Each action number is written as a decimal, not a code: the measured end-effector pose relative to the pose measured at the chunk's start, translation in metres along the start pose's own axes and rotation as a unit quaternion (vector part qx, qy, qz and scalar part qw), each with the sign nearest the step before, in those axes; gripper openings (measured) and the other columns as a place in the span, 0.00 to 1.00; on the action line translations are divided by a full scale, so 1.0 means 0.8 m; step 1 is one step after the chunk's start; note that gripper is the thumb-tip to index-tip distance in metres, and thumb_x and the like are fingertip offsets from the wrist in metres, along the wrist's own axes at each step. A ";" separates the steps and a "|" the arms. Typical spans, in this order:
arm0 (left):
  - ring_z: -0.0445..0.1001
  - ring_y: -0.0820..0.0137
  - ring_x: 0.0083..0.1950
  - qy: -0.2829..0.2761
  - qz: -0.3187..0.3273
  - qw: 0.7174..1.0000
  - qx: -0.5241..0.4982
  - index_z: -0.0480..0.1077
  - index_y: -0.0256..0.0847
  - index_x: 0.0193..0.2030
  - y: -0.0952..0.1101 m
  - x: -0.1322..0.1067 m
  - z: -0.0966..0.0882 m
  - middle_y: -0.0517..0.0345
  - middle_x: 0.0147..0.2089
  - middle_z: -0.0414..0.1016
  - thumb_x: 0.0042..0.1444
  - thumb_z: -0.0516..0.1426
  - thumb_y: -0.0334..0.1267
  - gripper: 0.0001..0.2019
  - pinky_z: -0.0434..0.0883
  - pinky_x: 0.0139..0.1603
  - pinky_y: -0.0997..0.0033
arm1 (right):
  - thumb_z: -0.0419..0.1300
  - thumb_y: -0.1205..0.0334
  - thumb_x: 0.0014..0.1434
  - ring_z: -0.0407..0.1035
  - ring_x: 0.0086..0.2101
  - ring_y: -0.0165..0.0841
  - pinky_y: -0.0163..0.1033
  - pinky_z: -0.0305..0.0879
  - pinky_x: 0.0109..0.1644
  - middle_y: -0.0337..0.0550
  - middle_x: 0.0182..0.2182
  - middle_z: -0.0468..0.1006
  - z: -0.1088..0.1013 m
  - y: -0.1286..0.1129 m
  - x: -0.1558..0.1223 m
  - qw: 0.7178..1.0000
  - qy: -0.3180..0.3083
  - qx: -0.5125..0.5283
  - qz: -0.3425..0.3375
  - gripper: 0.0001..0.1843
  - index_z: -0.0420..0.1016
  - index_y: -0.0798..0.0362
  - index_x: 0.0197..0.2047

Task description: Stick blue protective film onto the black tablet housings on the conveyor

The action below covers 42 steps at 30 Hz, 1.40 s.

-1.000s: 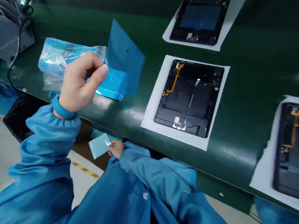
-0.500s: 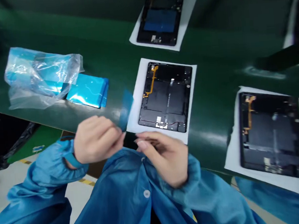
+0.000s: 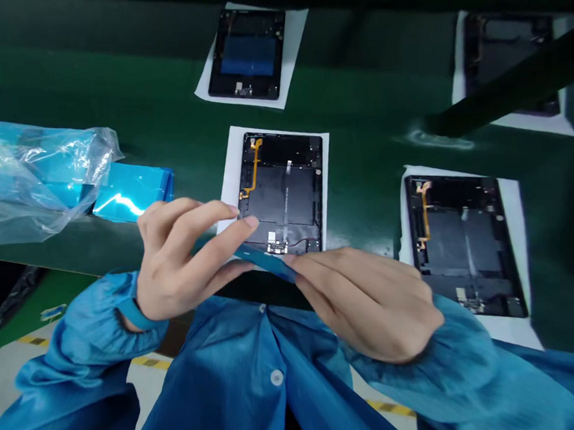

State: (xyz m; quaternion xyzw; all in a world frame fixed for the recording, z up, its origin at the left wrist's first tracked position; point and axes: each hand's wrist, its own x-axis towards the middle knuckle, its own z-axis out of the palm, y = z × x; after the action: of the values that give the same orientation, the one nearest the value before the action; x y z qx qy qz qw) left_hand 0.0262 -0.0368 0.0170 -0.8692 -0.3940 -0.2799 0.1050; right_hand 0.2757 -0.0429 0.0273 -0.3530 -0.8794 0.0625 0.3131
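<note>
A thin sheet of blue film (image 3: 265,263) is stretched low between my two hands, seen nearly edge-on. My right hand (image 3: 366,301) pinches its right end between thumb and fingers. At the other end, my left hand (image 3: 186,258) has the film between its thumb and fingers, the index and middle fingers extended above it. Just beyond both hands lies an opened tablet (image 3: 280,189) on a white sheet (image 3: 226,173), its black battery area, orange flex cable and small circuit board showing. My fingers and the film overlap the tablet's lower edge in view.
Folded blue film (image 3: 130,190) and a clear plastic bag (image 3: 42,166) with more lie left. Another opened tablet (image 3: 246,54), with a blue patch, is farther back. Two more opened tablets (image 3: 460,242) (image 3: 507,62) lie right. A dark bar (image 3: 514,84) crosses the right side.
The film has swung from upright at my left hand to nearly flat between both hands. My right hand has moved right and now pinches its end. The camera view has shifted right.
</note>
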 end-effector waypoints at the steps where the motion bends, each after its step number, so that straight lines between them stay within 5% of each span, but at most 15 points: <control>1: 0.73 0.58 0.48 -0.030 0.026 0.999 -0.022 0.72 0.43 0.54 -0.008 0.006 -0.003 0.50 0.47 0.80 0.62 0.64 0.45 0.16 0.68 0.48 0.53 | 0.63 0.72 0.61 0.81 0.32 0.35 0.36 0.78 0.36 0.44 0.34 0.86 -0.003 0.008 -0.001 1.000 -0.003 0.007 -0.005 0.08 0.83 0.51 0.40; 5: 0.75 0.68 0.38 -0.087 0.045 0.983 -0.157 0.73 0.44 0.45 -0.026 0.029 -0.003 0.58 0.39 0.79 0.67 0.58 0.34 0.03 0.70 0.40 0.62 | 0.64 0.64 0.63 0.82 0.33 0.35 0.37 0.79 0.39 0.39 0.36 0.86 -0.001 0.031 -0.002 0.994 -0.022 0.095 0.047 0.08 0.84 0.45 0.42; 10: 0.77 0.63 0.46 -0.073 -0.075 0.978 -0.179 0.70 0.44 0.55 -0.045 0.041 0.029 0.52 0.47 0.78 0.67 0.58 0.48 0.15 0.73 0.46 0.61 | 0.67 0.55 0.62 0.78 0.28 0.32 0.36 0.76 0.34 0.39 0.32 0.85 0.019 0.060 -0.010 0.970 0.015 0.113 0.214 0.06 0.85 0.45 0.36; 12: 0.76 0.64 0.42 -0.089 -0.164 0.973 -0.135 0.70 0.40 0.54 -0.053 0.033 0.047 0.51 0.43 0.78 0.67 0.56 0.54 0.20 0.73 0.41 0.63 | 0.71 0.56 0.57 0.74 0.24 0.29 0.34 0.73 0.30 0.40 0.27 0.83 0.032 0.079 -0.014 0.940 0.077 0.112 0.313 0.06 0.83 0.49 0.33; 14: 0.73 0.67 0.30 -0.178 -0.205 0.960 -0.072 0.72 0.39 0.43 -0.056 0.021 0.065 0.55 0.31 0.76 0.68 0.53 0.56 0.20 0.67 0.31 0.66 | 0.74 0.59 0.53 0.71 0.20 0.27 0.33 0.68 0.24 0.39 0.22 0.79 0.046 0.102 -0.019 0.890 0.121 0.170 0.405 0.07 0.81 0.52 0.31; 18: 0.71 0.65 0.22 -0.365 -0.163 0.916 0.021 0.71 0.39 0.31 -0.039 0.003 0.088 0.55 0.21 0.72 0.67 0.52 0.54 0.22 0.53 0.24 0.68 | 0.74 0.59 0.52 0.66 0.18 0.25 0.31 0.63 0.21 0.38 0.19 0.75 0.074 0.144 -0.031 0.813 0.107 0.307 0.483 0.10 0.80 0.54 0.30; 23: 0.74 0.62 0.23 -0.371 -0.148 0.916 0.030 0.71 0.38 0.30 -0.011 0.003 0.097 0.53 0.22 0.74 0.63 0.51 0.39 0.14 0.55 0.25 0.66 | 0.77 0.58 0.46 0.64 0.16 0.24 0.31 0.61 0.19 0.37 0.17 0.74 0.087 0.158 -0.037 0.768 0.112 0.365 0.514 0.14 0.79 0.55 0.28; 28: 0.69 0.67 0.20 -0.344 -0.116 0.931 -0.033 0.68 0.39 0.26 -0.005 -0.001 0.093 0.58 0.20 0.70 0.63 0.53 0.41 0.15 0.58 0.24 0.67 | 0.79 0.55 0.41 0.65 0.17 0.25 0.31 0.61 0.19 0.38 0.18 0.74 0.082 0.155 -0.039 0.763 0.106 0.368 0.521 0.17 0.80 0.57 0.26; 33: 0.70 0.69 0.27 -0.244 -0.007 0.963 -0.111 0.69 0.39 0.33 -0.036 0.002 0.095 0.58 0.26 0.72 0.66 0.54 0.40 0.11 0.65 0.28 0.68 | 0.77 0.52 0.46 0.66 0.17 0.25 0.30 0.64 0.20 0.38 0.18 0.74 0.074 0.156 -0.046 0.799 0.053 0.311 0.512 0.17 0.81 0.56 0.29; 36: 0.73 0.70 0.33 -0.225 0.064 0.951 -0.203 0.72 0.38 0.41 -0.056 0.002 0.105 0.56 0.34 0.77 0.67 0.54 0.37 0.07 0.70 0.34 0.69 | 0.77 0.48 0.46 0.66 0.17 0.24 0.30 0.63 0.20 0.38 0.17 0.73 0.069 0.155 -0.044 0.811 0.021 0.278 0.515 0.19 0.81 0.55 0.28; 42: 0.73 0.69 0.35 -0.228 0.074 0.933 -0.269 0.75 0.38 0.42 -0.067 -0.002 0.117 0.57 0.35 0.78 0.66 0.57 0.37 0.06 0.68 0.34 0.67 | 0.73 0.37 0.45 0.66 0.17 0.25 0.33 0.67 0.21 0.39 0.19 0.74 0.061 0.150 -0.038 0.820 -0.011 0.237 0.520 0.27 0.81 0.55 0.29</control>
State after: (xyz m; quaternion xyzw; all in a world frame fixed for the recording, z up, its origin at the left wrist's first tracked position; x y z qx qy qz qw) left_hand 0.0238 0.0357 -0.0630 -0.9319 -0.2521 -0.1612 -0.2052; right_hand 0.3336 0.0315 -0.0665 -0.6722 -0.5263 0.4268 0.2982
